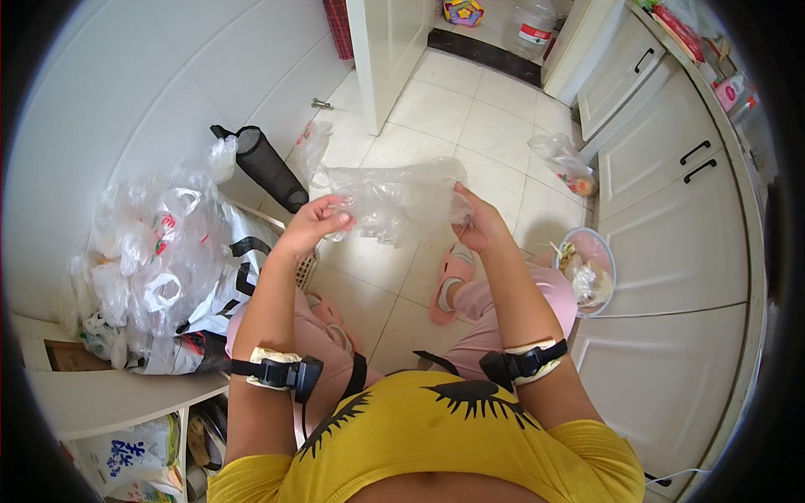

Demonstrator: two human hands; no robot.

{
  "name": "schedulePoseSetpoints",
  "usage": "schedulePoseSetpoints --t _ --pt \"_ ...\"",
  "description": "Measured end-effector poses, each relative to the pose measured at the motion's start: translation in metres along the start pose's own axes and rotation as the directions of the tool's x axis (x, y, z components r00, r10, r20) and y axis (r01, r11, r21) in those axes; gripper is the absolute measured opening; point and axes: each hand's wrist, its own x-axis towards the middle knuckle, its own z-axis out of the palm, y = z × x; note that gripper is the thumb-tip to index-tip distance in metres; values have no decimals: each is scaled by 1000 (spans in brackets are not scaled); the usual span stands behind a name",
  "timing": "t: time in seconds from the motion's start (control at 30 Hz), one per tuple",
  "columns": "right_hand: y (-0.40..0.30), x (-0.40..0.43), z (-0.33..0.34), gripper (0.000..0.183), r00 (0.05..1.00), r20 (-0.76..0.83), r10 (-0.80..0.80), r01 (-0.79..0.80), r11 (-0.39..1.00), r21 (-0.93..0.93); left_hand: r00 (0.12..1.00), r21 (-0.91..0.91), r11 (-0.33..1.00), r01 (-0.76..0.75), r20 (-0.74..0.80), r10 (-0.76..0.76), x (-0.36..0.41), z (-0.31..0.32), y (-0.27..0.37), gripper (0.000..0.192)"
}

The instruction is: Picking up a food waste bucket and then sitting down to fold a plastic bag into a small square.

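Observation:
A clear, crinkled plastic bag is stretched sideways between my two hands, above the tiled floor. My left hand pinches its left end between thumb and fingers. At the other end, my right hand grips a bunched part of the film. To the left of my left hand rises a large heap of crumpled clear plastic bags, some with red print. The heap spills over a white-and-black bag. Just beyond my left hand, a black mesh tube-shaped holder leans at a slant.
White cabinets with black handles line the right. Beside my right knee stands a small waste bin holding refuse. A tied plastic bag lies by the cabinets. Ahead are an open white door and a large plastic bottle. A shelf is lower left.

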Motion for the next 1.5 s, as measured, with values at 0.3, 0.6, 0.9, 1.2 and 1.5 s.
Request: schedulePoseSetpoints --t 0.3,0.6,0.9,1.2,1.5 --pt "2 -24 12 44 912 75 -403 394 814 -426 992 -62 998 -17 -124 9 -8 3 22 29" --pt "-4 0 -20 18 845 -46 -532 382 662 -646 950 63 995 73 -310 -50 -16 -17 32 16" --pt "-18 2 -21 6 852 -159 -499 335 753 -567 905 378 921 -89 -357 233 -20 -34 18 11" --pt "-16 -7 -17 17 870 -117 -480 299 700 -649 930 199 980 -22 -354 93 -38 -21 32 11" --pt "5 -37 -2 13 677 295 -674 5 -397 -918 706 302 912 -279 -579 408 -34 -30 25 12"
